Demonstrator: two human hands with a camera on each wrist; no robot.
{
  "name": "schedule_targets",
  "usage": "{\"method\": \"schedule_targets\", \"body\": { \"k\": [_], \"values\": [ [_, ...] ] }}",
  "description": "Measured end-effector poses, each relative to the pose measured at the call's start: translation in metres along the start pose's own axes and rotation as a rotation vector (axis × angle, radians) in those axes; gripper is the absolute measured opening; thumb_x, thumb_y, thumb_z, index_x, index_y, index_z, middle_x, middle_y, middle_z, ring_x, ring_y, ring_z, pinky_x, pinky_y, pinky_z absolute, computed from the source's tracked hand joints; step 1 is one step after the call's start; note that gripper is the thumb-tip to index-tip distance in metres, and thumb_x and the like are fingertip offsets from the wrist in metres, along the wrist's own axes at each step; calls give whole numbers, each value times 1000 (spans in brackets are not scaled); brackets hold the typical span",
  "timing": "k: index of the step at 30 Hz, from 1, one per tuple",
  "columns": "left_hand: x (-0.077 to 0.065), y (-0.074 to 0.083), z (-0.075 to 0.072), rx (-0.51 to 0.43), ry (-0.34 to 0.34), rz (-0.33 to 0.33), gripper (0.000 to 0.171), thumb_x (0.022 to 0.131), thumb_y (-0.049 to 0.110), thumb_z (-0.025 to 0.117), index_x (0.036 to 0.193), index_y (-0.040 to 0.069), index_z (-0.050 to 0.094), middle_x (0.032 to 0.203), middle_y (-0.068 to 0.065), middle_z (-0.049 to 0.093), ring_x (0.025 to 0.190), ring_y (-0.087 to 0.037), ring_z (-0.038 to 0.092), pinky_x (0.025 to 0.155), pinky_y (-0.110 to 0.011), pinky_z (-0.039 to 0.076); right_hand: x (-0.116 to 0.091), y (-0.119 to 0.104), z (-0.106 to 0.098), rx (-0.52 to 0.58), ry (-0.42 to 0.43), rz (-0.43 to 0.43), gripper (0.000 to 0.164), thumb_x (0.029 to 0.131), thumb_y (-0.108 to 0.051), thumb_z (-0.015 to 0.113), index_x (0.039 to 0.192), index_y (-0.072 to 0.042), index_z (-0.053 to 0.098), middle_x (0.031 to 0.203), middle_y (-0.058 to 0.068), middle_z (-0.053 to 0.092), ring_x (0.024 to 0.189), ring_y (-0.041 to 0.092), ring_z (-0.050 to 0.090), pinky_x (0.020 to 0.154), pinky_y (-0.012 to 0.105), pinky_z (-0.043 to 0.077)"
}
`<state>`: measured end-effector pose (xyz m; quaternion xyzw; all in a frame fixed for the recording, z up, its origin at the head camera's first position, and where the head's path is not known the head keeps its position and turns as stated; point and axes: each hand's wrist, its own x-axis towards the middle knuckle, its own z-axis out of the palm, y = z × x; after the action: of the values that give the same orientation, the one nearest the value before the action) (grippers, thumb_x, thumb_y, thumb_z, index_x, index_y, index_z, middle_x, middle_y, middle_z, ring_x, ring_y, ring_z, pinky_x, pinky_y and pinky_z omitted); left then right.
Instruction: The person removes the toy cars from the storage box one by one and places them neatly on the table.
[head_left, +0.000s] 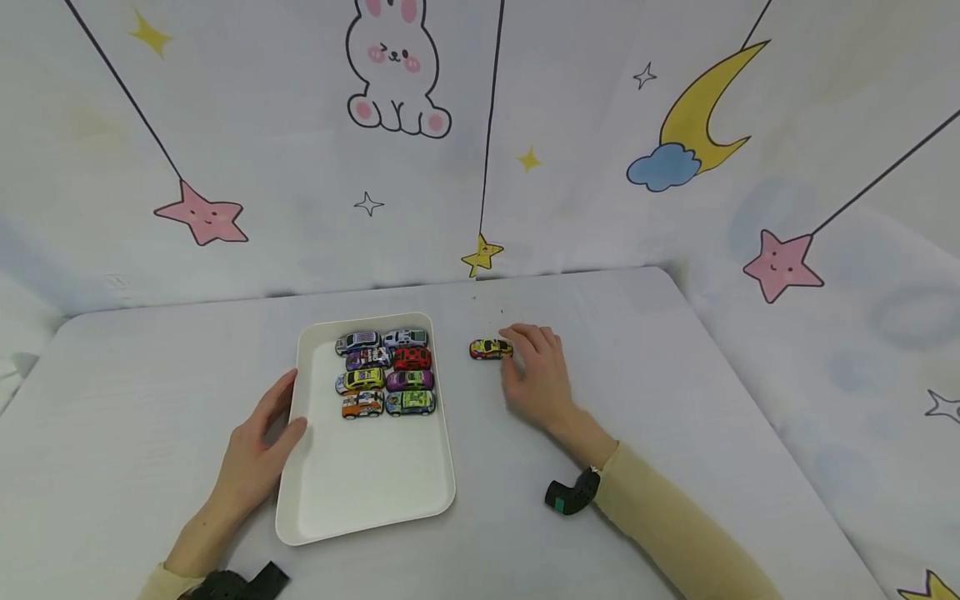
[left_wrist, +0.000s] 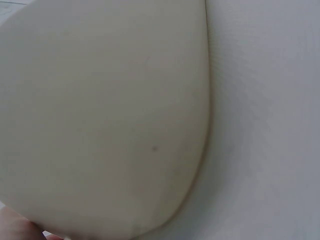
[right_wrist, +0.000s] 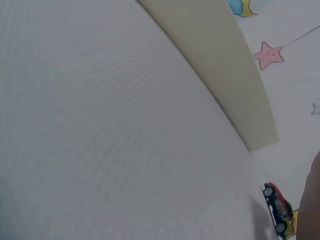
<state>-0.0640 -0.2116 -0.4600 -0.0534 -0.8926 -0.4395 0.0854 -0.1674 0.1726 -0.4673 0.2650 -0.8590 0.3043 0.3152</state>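
My left hand (head_left: 255, 454) holds the left side of a white tray (head_left: 367, 492), its thumb at the rim and its other fingers along the outer edge. Inside the tray, toward the back right, several small toy cars (head_left: 410, 380) stand in two columns, in colours such as red, purple, yellow and orange. Right of the tray, a yellow and red toy car (head_left: 489, 349) is on the table. My right hand (head_left: 542, 379) pinches that car's right end between thumb and fingertips. The right wrist view shows the same toy car (right_wrist: 281, 212) beside a finger.
A white cloth covers the table (head_left: 652, 367). Behind it hangs a pale backdrop with a rabbit (head_left: 393, 67), a moon (head_left: 701, 108) and stars. A black wrist device (head_left: 573, 492) is strapped to the right wrist, another (head_left: 240, 583) to the left.
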Motion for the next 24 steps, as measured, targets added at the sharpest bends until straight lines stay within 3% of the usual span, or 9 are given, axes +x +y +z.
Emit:
{"method": "schedule_targets", "body": {
  "k": [3,6,11,14,17,24],
  "values": [
    [1,0,0,-2,2,7,65,100,16,58,157,30,32,149,-18,49,131,0,46,93,0,26,0,-13,2,99,69,-92,29,85,-4,66,113,-1,70,112,12,67,100,30,57,87,46,41],
    [2,0,0,-7,2,12,64,100,17,58,157,30,32,150,-18,49,128,11,41,93,0,26,-2,-31,4,205,76,-185,25,88,-9,67,112,-2,71,111,10,68,101,28,58,90,44,43],
    [1,-3,0,-19,-2,28,65,100,16,58,158,27,31,150,-21,47,125,22,32,95,1,25,-11,-63,10,334,-76,-282,26,90,-23,71,111,-7,71,111,5,68,104,21,57,94,38,43],
    [0,-4,1,-24,1,28,64,100,16,58,158,27,31,150,-21,47,124,25,31,96,1,24,-16,-77,12,365,-199,-267,29,89,-27,75,111,-9,71,114,1,67,106,15,54,94,36,40],
    [0,-4,1,-24,8,22,64,100,15,58,157,28,32,150,-21,48,123,26,31,96,1,24,-19,-84,11,352,-268,-218,30,86,-25,77,112,-11,71,114,-2,66,103,12,52,92,35,38],
    [0,-4,2,-24,8,14,64,100,15,58,157,29,32,150,-21,48,122,26,31,95,1,25,-13,-103,5,150,-402,-123,25,82,-24,79,105,-17,73,105,-8,68,91,11,48,81,30,35]
  ]
}}
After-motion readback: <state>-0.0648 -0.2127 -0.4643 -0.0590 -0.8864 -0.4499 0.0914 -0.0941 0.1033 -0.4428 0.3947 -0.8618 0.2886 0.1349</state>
